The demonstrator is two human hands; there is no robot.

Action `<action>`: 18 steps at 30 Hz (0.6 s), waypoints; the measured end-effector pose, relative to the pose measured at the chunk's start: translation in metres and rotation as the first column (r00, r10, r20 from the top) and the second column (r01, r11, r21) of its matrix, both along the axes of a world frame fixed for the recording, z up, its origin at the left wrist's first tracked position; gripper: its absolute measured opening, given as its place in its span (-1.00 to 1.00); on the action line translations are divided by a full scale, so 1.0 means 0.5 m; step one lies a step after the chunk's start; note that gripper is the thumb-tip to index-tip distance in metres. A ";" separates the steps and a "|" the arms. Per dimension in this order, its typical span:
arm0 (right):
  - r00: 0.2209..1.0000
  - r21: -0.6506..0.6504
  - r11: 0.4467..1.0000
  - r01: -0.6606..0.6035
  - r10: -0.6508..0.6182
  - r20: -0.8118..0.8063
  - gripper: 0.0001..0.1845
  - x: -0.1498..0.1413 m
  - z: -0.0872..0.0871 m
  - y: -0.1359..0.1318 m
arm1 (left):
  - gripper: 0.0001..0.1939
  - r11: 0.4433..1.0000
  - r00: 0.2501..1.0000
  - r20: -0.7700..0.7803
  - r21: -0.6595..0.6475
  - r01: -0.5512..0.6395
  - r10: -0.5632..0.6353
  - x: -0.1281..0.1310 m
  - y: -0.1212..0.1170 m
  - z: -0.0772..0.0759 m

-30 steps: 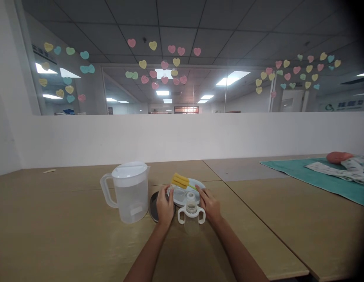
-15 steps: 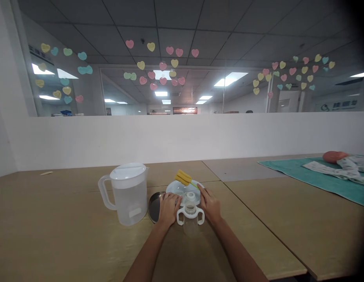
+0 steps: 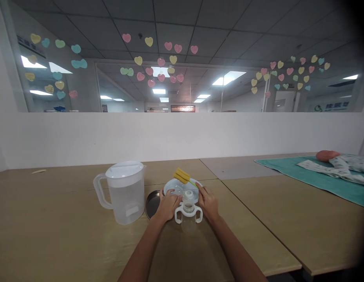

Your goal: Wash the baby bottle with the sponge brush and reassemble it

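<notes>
My right hand [image 3: 208,203] is closed around the thin green handle of a bottle brush [image 3: 182,176], whose yellow sponge head points up and left over a white bowl [image 3: 167,187]. At the bowl's near left rim is my left hand [image 3: 169,205], fingers bent and apart, with no held thing visible; its fingertips are partly hidden. Inside the bowl lie a white nipple top [image 3: 189,194] and a clear piece that I cannot make out. A clear baby bottle [image 3: 188,223] with white side handles stands uncapped between my wrists.
Left of my hands stands a translucent lidded jug [image 3: 125,199] with liquid in it. A round dark metal dish [image 3: 152,204] sits between jug and left hand. Far right, a teal towel [image 3: 276,166] carries patterned cloth [image 3: 325,170] and a reddish round object [image 3: 327,156]. A low wall [image 3: 170,137] rises behind.
My left hand's index finger has lifted and spread from the others at the bowl rim. The brush stays over the bowl in my right hand. The whole view has shifted slightly.
</notes>
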State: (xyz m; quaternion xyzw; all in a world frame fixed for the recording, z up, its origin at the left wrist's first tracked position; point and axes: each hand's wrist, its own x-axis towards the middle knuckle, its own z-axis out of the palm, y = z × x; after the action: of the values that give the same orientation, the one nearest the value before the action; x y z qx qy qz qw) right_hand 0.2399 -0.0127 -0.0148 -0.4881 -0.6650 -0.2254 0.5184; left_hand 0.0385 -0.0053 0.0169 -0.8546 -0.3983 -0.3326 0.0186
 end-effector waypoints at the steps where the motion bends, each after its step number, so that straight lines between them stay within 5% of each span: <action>1: 1.000 -0.002 1.000 0.000 0.000 -0.002 -0.56 0.000 0.000 -0.001 | -0.57 1.000 1.000 0.018 -0.008 0.005 -0.005 0.000 -0.001 0.001; 10: 0.998 -0.016 1.000 0.016 -0.017 -0.057 -0.56 0.003 0.001 -0.003 | -0.72 0.993 0.938 0.332 -0.090 -0.077 0.103 -0.012 -0.012 0.015; 18: 0.998 0.021 0.999 0.032 -0.031 -0.049 -0.59 0.001 0.002 -0.002 | -0.88 0.976 0.782 0.584 -0.136 -0.171 0.218 -0.023 -0.005 0.011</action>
State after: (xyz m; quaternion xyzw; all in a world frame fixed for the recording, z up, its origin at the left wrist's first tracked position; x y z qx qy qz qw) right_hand 0.2402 -0.0139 -0.0140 -0.4982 -0.6420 -0.2285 0.5361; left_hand 0.0269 -0.0077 0.0226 -0.6612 -0.4824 -0.5648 -0.1053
